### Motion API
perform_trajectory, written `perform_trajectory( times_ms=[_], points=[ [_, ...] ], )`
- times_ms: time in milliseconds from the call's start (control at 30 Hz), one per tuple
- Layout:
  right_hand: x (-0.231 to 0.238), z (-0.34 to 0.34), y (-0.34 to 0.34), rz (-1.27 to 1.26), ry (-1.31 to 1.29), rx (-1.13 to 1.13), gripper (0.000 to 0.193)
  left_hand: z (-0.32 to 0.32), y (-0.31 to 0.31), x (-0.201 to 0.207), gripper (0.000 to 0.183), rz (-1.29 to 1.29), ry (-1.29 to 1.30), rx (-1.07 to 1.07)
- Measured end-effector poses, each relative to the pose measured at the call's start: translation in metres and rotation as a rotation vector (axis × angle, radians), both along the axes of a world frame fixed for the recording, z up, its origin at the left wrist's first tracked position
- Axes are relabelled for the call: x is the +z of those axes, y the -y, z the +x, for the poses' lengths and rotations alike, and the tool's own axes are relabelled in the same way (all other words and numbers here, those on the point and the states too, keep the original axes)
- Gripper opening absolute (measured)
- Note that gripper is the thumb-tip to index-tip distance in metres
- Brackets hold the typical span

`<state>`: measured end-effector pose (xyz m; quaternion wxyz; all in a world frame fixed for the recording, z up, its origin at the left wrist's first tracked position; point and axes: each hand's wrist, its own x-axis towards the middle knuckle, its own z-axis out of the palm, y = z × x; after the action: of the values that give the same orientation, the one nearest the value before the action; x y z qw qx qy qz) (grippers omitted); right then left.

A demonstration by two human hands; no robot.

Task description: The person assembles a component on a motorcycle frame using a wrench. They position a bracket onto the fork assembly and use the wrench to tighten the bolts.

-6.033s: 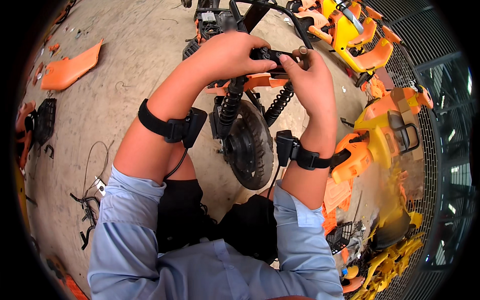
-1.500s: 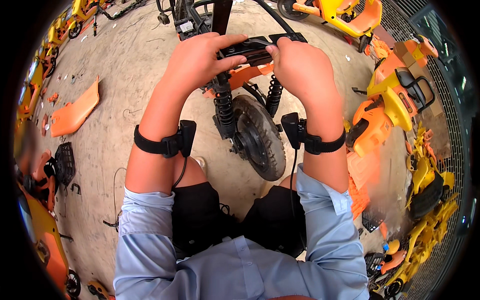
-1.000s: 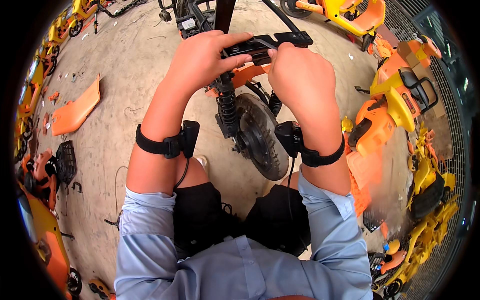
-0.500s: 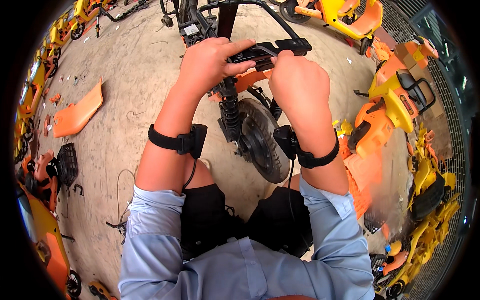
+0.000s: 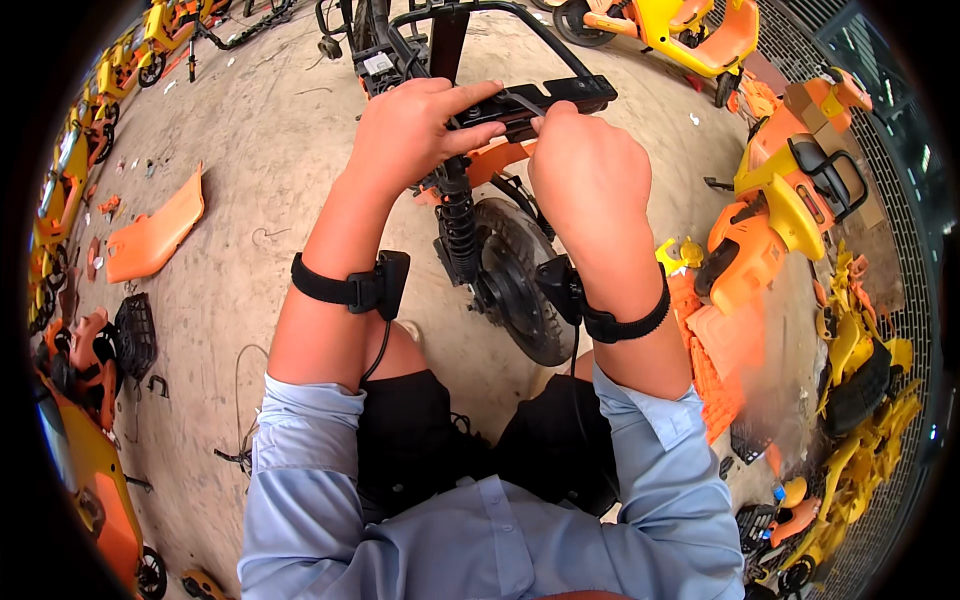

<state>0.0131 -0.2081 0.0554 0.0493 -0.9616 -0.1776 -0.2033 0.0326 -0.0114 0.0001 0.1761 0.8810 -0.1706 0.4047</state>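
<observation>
both hands work at the top of a stripped-down black scooter frame, on the flat black rectangular bar (image 5: 530, 100) that sits across its steering column. the left hand (image 5: 410, 125) is closed over the bar's left end, thumb stretched along its upper face. the right hand (image 5: 585, 165) is curled tight at the bar's middle, fingertips pinching what looks like a thin grey strap or cable (image 5: 520, 103) lying across it; whether the strap is fixed or loose i cannot tell.

as a judgement, the work looks midway: the bar is seated on the column, and the grey strap is not yet settled. the frame has bare springs, and no orange shell on it.

the bar lies right under both hands, touching them, above the coiled black suspension spring (image 5: 458, 225) and the black rubber front wheel (image 5: 515, 280). an orange plastic body panel (image 5: 155, 235) lies well apart on the concrete floor (image 5: 260, 160) to the left, and yellow and orange scooter shells (image 5: 790, 200) are piled to the right.
</observation>
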Motion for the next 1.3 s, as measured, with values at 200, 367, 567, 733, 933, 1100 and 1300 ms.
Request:
perform_trajectory(
  times_ms=[200,367,567,733,933,1100,1300],
  points=[
    [-0.003,0.002,0.001,0.034,0.023,0.003,0.022,-0.002,0.001,0.002,0.045,0.031,-0.003,0.031],
    [0.001,0.004,0.003,-0.02,0.163,0.021,0.013,-0.005,0.002,0.003,0.048,-0.021,-0.014,0.014],
    [0.007,0.02,0.02,0.002,0.17,0.143,0.013,-0.006,0.003,0.004,0.047,0.003,-0.008,0.017],
    [-0.002,0.047,0.031,0.003,0.176,0.232,0.011,-0.005,0.005,0.005,0.043,-0.02,-0.019,0.01],
    [-0.01,0.067,0.038,0.019,0.241,0.316,0.01,-0.005,0.004,0.004,0.042,-0.009,-0.05,0.017],
    [-0.011,0.066,0.036,0.006,0.242,0.312,0.012,-0.004,0.003,0.004,0.041,-0.022,-0.058,-0.003],
    [-0.019,0.056,0.019,0.039,0.352,0.332,0.028,-0.005,0.004,0.007,0.041,-0.032,-0.074,-0.026]
  ],
)
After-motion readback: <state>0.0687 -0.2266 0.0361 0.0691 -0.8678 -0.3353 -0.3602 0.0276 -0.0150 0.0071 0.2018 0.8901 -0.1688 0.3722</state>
